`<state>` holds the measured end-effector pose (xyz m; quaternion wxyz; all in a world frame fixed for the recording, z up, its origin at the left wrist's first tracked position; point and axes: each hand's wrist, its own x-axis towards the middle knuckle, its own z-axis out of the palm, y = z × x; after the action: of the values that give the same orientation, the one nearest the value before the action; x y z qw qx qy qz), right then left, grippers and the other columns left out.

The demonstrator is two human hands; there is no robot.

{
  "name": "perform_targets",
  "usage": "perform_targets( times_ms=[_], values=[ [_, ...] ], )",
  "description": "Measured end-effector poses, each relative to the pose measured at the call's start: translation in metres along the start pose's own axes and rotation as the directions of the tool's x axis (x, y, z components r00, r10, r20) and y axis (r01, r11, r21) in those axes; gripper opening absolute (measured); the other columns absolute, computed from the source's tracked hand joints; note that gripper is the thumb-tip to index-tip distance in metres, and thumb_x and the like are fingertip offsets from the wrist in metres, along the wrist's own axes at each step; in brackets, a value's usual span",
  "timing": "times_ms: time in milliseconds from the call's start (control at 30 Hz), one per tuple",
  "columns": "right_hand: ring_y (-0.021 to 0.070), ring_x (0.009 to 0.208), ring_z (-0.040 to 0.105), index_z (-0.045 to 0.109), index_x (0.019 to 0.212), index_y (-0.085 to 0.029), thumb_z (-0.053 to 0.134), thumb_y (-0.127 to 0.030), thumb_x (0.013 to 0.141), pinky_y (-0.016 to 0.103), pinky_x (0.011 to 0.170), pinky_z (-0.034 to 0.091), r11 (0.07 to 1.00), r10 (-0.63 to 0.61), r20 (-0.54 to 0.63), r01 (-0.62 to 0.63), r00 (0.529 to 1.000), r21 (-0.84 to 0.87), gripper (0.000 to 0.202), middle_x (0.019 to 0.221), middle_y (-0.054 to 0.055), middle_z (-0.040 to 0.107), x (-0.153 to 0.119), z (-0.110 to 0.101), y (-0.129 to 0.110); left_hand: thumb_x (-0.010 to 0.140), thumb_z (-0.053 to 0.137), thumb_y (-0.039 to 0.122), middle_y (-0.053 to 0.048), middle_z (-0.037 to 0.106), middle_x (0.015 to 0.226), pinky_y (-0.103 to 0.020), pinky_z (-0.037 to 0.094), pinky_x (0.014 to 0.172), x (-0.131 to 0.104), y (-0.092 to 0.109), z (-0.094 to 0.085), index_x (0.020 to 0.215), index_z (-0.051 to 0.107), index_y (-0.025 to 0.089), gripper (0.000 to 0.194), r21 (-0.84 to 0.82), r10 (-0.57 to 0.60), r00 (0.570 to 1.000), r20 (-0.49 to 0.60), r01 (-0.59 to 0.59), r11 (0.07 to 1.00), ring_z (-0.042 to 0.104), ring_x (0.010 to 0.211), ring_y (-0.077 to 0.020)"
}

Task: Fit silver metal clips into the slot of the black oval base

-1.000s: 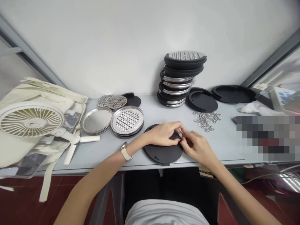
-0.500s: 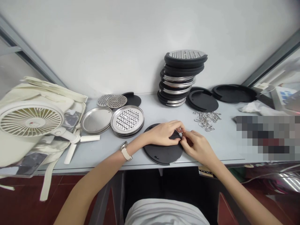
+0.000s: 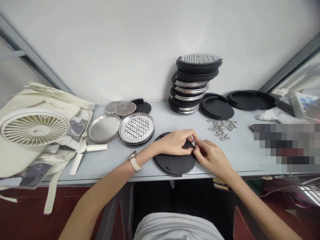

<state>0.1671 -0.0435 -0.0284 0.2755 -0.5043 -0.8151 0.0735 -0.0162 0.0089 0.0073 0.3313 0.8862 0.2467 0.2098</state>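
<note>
A black round plate (image 3: 175, 164) lies flat near the table's front edge, with a small slot close to its near rim. My left hand (image 3: 175, 142) rests across it, a watch on the wrist, thumb and index finger curled together at the plate's right rim. From the right, my right hand (image 3: 208, 153) meets it there, fingertips pinched on a small silvery piece (image 3: 193, 144) that is mostly hidden. Behind my right hand, a loose pile of metal wire clips (image 3: 221, 128) lies on the table.
At the back stands a tall, uneven stack of black holders and metal grater discs (image 3: 191, 90). Black round trays (image 3: 217, 106) sit right of it. To the left are metal plates (image 3: 104, 128), a grater disc (image 3: 137, 128) and a white fan (image 3: 35, 130) on a cream bag.
Both hands stay at the plate's right rim with only slight finger movement. Less of the silvery piece shows between the fingertips. The whole view has shifted a little.
</note>
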Motion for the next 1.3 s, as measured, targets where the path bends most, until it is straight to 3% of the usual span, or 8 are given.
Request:
perform_targets(
  times_ms=[167, 467, 800, 1033, 1167, 1300],
  values=[
    [0.0191, 0.056, 0.051, 0.05, 0.071, -0.021, 0.043, -0.022, 0.088, 0.028, 0.055, 0.037, 1.0, -0.001, -0.009, 0.001, 1.0, -0.025, 0.018, 0.055, 0.001, 0.053, -0.0005, 0.0008, 0.0006, 0.075, 0.06, 0.015, 0.001, 0.057, 0.094, -0.021, 0.041, 0.063, -0.0008, -0.001, -0.0002, 0.1, 0.05, 0.019, 0.027, -0.018, 0.014, 1.0, 0.007, -0.014, 1.0, 0.038, 0.052, -0.0037],
    [0.02, 0.057, 0.054, 0.055, 0.075, -0.02, 0.04, -0.025, 0.092, 0.028, 0.055, 0.038, 1.0, 0.006, 0.001, -0.006, 1.0, -0.019, 0.024, 0.057, 0.003, 0.057, 0.0012, 0.0003, 0.0007, 0.076, 0.059, 0.015, 0.001, 0.057, 0.093, -0.02, 0.041, 0.06, -0.0006, -0.0023, 0.0006, 0.1, 0.05, 0.018, 0.026, -0.041, 0.038, 0.999, -0.001, -0.038, 0.998, 0.038, 0.05, -0.0033],
    [0.0197, 0.058, 0.053, 0.045, 0.063, -0.022, 0.034, -0.027, 0.096, 0.029, 0.056, 0.038, 0.999, 0.013, 0.057, -0.016, 0.998, 0.049, 0.035, 0.055, 0.002, 0.054, 0.0029, -0.0023, 0.0016, 0.077, 0.053, 0.011, 0.001, 0.061, 0.092, -0.02, 0.041, 0.061, 0.0, -0.0021, -0.0004, 0.102, 0.05, 0.02, 0.026, 0.009, -0.025, 1.0, 0.019, 0.025, 1.0, 0.042, 0.051, -0.0047],
    [0.0181, 0.057, 0.052, 0.044, 0.067, -0.022, 0.035, -0.029, 0.096, 0.028, 0.055, 0.037, 0.995, 0.062, 0.048, -0.066, 0.997, 0.071, 0.031, 0.056, 0.0, 0.05, 0.0018, -0.0014, 0.0023, 0.081, 0.053, 0.021, -0.002, 0.059, 0.1, -0.025, 0.044, 0.067, -0.0038, 0.0011, -0.0002, 0.103, 0.047, 0.02, 0.023, 0.27, 0.024, 0.997, -0.073, -0.004, 0.963, 0.057, 0.079, -0.0142],
    [0.0168, 0.055, 0.05, 0.038, 0.065, -0.023, 0.039, -0.027, 0.092, 0.026, 0.052, 0.035, 0.993, 0.08, 0.043, -0.083, 0.996, 0.083, 0.028, 0.055, -0.002, 0.047, 0.001, -0.0016, 0.0026, 0.085, 0.046, 0.026, -0.006, 0.059, 0.1, -0.03, 0.044, 0.066, -0.0074, 0.0044, -0.0007, 0.103, 0.048, 0.018, 0.02, 0.494, 0.066, 0.998, -0.015, -0.05, 0.868, 0.06, 0.081, -0.0199],
    [0.017, 0.055, 0.051, 0.04, 0.067, -0.023, 0.04, -0.025, 0.091, 0.026, 0.052, 0.035, 0.994, 0.069, 0.05, -0.073, 0.996, 0.081, 0.024, 0.055, -0.002, 0.047, 0.0011, -0.001, 0.0033, 0.086, 0.045, 0.024, -0.006, 0.06, 0.101, -0.029, 0.044, 0.066, -0.0084, 0.0044, -0.0009, 0.106, 0.045, 0.018, 0.021, 0.477, 0.065, 0.998, 0.014, -0.064, 0.877, 0.061, 0.081, -0.0193]
  ],
)
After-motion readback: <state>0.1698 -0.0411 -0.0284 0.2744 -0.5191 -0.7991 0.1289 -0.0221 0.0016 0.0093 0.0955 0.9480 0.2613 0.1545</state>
